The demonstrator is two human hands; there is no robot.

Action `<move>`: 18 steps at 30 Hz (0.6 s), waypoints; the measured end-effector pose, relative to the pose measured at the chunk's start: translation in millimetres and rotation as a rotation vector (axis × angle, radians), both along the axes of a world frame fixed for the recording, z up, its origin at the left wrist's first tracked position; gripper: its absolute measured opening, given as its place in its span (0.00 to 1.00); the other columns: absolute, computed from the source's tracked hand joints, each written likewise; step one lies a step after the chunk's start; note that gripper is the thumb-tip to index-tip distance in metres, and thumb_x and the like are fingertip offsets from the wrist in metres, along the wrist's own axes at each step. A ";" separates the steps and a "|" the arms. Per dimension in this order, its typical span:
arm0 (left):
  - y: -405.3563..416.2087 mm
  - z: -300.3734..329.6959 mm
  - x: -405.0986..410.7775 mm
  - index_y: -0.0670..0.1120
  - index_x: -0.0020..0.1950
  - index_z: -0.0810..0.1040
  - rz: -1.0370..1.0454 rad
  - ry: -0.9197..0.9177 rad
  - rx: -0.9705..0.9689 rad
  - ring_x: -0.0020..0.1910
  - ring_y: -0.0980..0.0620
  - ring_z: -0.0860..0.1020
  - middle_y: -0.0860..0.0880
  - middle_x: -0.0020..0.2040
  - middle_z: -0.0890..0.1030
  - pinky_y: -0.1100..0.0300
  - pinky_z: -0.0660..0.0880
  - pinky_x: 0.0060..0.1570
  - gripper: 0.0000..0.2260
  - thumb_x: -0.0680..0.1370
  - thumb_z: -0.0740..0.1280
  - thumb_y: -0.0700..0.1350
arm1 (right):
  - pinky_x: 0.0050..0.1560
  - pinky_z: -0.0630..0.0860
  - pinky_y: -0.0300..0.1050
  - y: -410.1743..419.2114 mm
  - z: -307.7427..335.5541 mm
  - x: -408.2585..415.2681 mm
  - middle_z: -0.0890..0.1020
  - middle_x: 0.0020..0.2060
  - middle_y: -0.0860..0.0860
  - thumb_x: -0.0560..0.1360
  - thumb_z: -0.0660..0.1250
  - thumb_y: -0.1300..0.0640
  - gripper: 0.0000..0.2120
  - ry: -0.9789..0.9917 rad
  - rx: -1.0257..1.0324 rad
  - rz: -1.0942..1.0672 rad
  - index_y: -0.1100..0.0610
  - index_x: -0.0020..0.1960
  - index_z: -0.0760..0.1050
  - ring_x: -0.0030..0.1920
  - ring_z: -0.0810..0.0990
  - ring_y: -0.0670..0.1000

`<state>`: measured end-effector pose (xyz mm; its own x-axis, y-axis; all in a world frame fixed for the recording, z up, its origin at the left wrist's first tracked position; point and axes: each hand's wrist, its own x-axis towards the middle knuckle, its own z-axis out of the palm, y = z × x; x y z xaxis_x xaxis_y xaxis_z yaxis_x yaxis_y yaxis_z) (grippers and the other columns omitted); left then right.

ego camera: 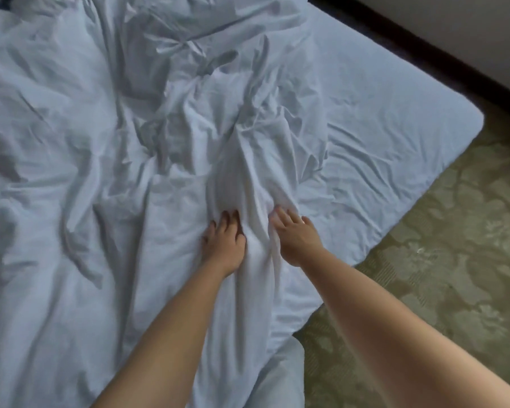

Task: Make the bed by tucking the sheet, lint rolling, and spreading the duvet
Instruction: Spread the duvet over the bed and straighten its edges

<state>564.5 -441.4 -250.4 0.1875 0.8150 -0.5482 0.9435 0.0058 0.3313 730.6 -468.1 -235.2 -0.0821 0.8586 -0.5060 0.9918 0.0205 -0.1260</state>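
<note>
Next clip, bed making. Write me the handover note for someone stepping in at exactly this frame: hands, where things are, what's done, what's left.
Left hand: fingers curled into a raised fold of the white duvet, grip on cloth.
Right hand: on the other side of the same fold, fingers spread; whether it pinches cloth is unclear.
Duvet lies crumpled over most of the bed; the fitted sheet shows bare at the right corner, fairly smooth.
No lint roller in view.
Done: cannot tell whether the sheet is tucked.
Left: spread the duvet flat to the corner.
</note>
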 end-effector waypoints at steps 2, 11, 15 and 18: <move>33.1 2.9 21.4 0.48 0.79 0.43 0.091 -0.132 0.004 0.77 0.42 0.49 0.45 0.79 0.46 0.50 0.48 0.75 0.28 0.82 0.53 0.50 | 0.73 0.55 0.52 28.3 0.7 16.2 0.49 0.77 0.50 0.77 0.53 0.64 0.30 0.008 -0.084 -0.044 0.53 0.77 0.50 0.76 0.51 0.54; 145.0 35.1 107.0 0.51 0.78 0.37 0.176 -0.195 0.114 0.70 0.41 0.65 0.39 0.76 0.56 0.52 0.65 0.65 0.46 0.74 0.70 0.48 | 0.66 0.66 0.49 100.4 15.3 84.9 0.66 0.72 0.51 0.80 0.51 0.59 0.23 0.202 -0.242 -0.350 0.52 0.75 0.59 0.70 0.66 0.54; 171.0 45.6 118.4 0.44 0.67 0.72 0.298 -0.159 0.044 0.59 0.40 0.76 0.41 0.61 0.78 0.54 0.71 0.55 0.20 0.75 0.66 0.41 | 0.66 0.64 0.47 121.6 15.2 109.6 0.68 0.71 0.56 0.82 0.51 0.54 0.21 0.390 -0.150 -0.638 0.58 0.73 0.62 0.69 0.67 0.57; 173.3 62.8 118.2 0.40 0.51 0.79 0.514 -0.335 -0.060 0.50 0.44 0.79 0.42 0.49 0.80 0.56 0.73 0.46 0.06 0.74 0.69 0.37 | 0.63 0.66 0.50 136.0 19.4 117.7 0.68 0.70 0.56 0.81 0.53 0.44 0.28 0.730 -0.151 -1.067 0.58 0.75 0.56 0.66 0.70 0.59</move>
